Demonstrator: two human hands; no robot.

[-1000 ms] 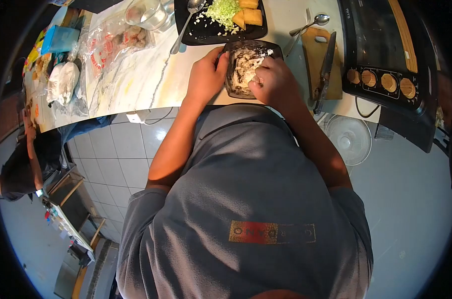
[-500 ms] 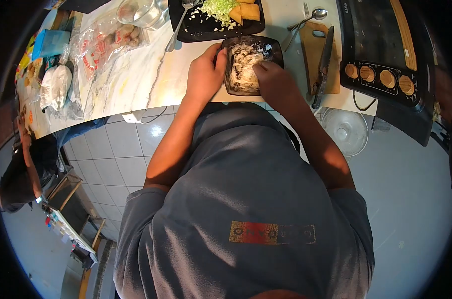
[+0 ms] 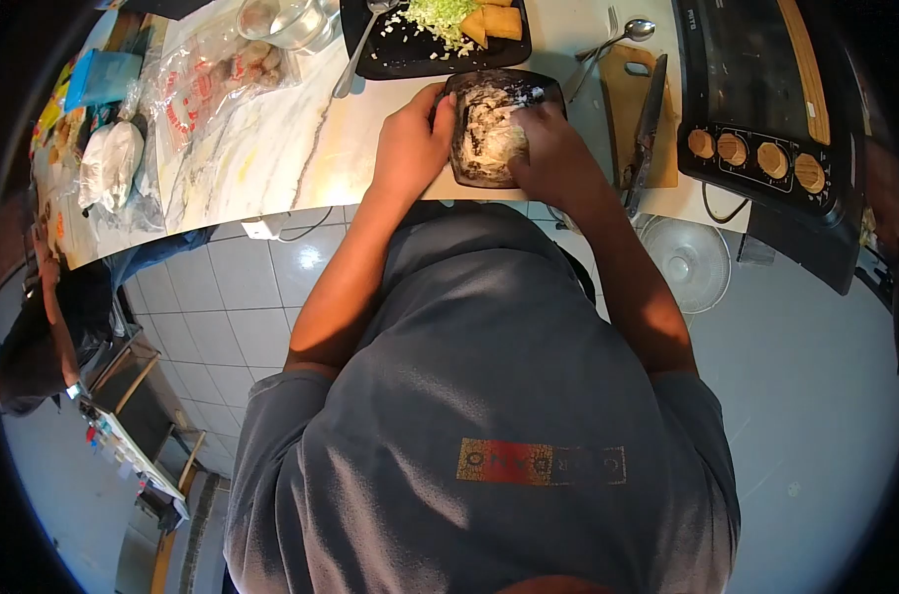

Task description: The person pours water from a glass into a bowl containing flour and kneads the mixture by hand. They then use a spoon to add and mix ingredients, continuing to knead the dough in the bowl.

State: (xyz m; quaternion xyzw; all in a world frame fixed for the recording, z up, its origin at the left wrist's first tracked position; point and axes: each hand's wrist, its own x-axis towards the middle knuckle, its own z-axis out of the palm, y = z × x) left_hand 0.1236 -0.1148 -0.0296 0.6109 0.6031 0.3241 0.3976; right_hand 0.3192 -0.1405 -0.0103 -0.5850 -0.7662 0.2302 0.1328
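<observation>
A dark square bowl near the counter's front edge holds a pale, floury dough-like mixture, with white smears up its inner walls. My left hand grips the bowl's left side, thumb along the rim and fingers around the outside. Over the right half of the bowl, my right hand reaches into the mixture and touches it. Its fingers are smeared by motion and partly hidden, so their closure is unclear. Just behind the bowl lies a black plate with chopped green vegetable, orange-brown pieces and a spoon.
To the right are a cutting board, a knife, a spoon and fork, and a toaster oven. On the left lie a plastic bag and a clear container. Another person's arm shows at far left.
My right hand has shifted slightly within the bowl and its fingers are now more blurred. The mixture's surface looks slightly altered. My left hand keeps its hold on the bowl.
</observation>
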